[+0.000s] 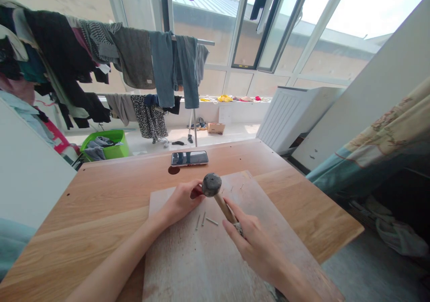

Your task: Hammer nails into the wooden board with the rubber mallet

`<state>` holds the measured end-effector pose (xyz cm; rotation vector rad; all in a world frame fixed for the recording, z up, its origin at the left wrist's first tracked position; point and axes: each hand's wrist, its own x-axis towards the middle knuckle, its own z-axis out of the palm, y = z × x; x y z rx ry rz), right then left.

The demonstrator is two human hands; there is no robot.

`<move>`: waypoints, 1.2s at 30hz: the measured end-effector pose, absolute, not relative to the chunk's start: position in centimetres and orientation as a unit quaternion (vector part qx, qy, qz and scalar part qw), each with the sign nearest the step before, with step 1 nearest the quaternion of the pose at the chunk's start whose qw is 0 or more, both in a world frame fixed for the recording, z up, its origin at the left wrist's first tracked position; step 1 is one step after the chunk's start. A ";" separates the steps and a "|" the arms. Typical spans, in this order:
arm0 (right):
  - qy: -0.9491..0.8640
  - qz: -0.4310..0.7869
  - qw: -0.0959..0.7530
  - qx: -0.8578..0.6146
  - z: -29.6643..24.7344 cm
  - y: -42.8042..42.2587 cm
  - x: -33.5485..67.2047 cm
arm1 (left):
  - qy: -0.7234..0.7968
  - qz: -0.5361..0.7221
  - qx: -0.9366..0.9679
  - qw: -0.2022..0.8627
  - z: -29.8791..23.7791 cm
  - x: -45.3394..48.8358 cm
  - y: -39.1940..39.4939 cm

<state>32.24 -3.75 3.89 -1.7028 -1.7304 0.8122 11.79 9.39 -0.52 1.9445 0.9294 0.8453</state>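
With right hand (250, 235), gripped hammer (221, 203) by handle, angled away leftward toward far edge of board (184, 266), head just beside left hand (181, 201); couldn't tell grip of left fingertips, partly hidden.

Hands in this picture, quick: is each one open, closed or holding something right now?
Left hand: partly hidden behind the hammer; whether it holds anything cannot be told.
Right hand: closed, holding the hammer's handle.

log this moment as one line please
right hand: gripping hammer | left hand: over board, fingertips partly hidden | nails: on board | phone: on table
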 end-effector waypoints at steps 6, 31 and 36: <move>-0.657 0.315 0.280 -0.625 3.9 -3.8 32.2 | 0.372 0.331 0.772 0.395 -0.4 11.7 9.4; -0.629 0.315 0.216 -0.677 0.3 -8.0 37.5 | 0.323 -0.001 0.933 0.157 5.5 10.6 4.6; -0.626 0.328 0.212 -0.675 0.2 -8.0 37.4 | 0.327 -0.016 0.933 0.147 5.6 10.7 4.4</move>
